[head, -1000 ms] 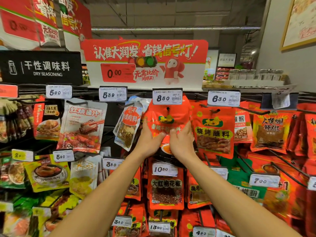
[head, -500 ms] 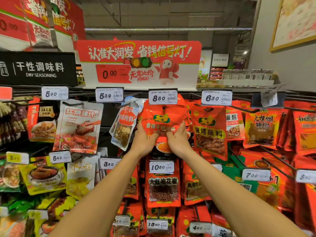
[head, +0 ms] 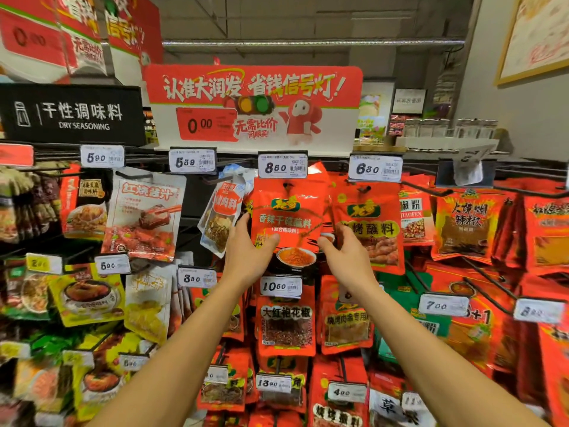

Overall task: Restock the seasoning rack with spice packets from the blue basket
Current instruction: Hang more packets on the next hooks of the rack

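Observation:
A red spice packet (head: 288, 211) with a green and yellow logo hangs on the rack hook under the 8.50 price tag (head: 283, 166). My left hand (head: 246, 251) holds its lower left edge, thumb on the front and fingers behind. My right hand (head: 345, 257) pinches the lower right corner, with its fingers in front of the neighbouring red packet (head: 369, 229). The packet hangs flat and upright. The blue basket is out of view.
The seasoning rack (head: 197, 195) is filled with hanging packets on black hooks, each with a white price tag. A bare hook sits left of the held packet, beside a tilted clear packet (head: 220, 217). A red promotional sign (head: 252, 106) stands on top.
My hands have slid apart from the packet's middle to its lower corners, uncovering its front. The packet now hangs straight on the hook. The camera has come closer to the rack.

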### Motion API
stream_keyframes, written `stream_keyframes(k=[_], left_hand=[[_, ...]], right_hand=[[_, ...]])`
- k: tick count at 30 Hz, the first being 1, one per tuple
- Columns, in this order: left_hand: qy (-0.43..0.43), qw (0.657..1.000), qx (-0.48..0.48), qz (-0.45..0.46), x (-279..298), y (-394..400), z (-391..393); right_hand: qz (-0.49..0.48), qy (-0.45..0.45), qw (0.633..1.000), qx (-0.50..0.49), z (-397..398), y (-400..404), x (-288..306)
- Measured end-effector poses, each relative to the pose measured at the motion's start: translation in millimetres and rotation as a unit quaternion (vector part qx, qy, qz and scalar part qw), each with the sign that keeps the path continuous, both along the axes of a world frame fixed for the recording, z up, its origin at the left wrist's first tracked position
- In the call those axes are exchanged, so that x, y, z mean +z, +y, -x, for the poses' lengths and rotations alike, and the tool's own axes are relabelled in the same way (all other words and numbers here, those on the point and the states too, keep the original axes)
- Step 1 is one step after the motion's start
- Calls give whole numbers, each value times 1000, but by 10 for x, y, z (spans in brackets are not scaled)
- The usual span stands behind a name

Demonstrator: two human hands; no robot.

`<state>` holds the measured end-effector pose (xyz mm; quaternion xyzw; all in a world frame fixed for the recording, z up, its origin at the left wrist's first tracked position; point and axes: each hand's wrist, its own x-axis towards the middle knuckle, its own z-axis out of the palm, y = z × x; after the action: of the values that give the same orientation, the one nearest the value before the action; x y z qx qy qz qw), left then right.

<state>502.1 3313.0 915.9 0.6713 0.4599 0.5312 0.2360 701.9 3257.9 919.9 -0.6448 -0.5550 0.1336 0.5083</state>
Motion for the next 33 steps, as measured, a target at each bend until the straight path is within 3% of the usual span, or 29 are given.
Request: stream_keyframes(k=[5, 9, 15, 23, 28, 33], left_hand=[[-67, 990, -75, 95, 49, 158, 77], [-73, 979, -138, 132, 32, 299, 53], [-129, 963, -201, 127, -7, 393, -63], [-171, 948, -222, 148, -87, 436, -182], [-154, 951, -219, 153, -35, 411, -74], [-154, 964, -172, 132, 16, 293, 28]], right_hand=[[15, 38, 998, 52, -11, 411, 222], [52, 33, 998, 18, -63, 655, 281], [87, 51, 995, -8, -41, 742, 215], [75, 116, 987, 78, 168, 597, 124], [127, 152, 975, 100, 181, 559, 122], [89, 224, 961, 132, 207, 444, 124]])
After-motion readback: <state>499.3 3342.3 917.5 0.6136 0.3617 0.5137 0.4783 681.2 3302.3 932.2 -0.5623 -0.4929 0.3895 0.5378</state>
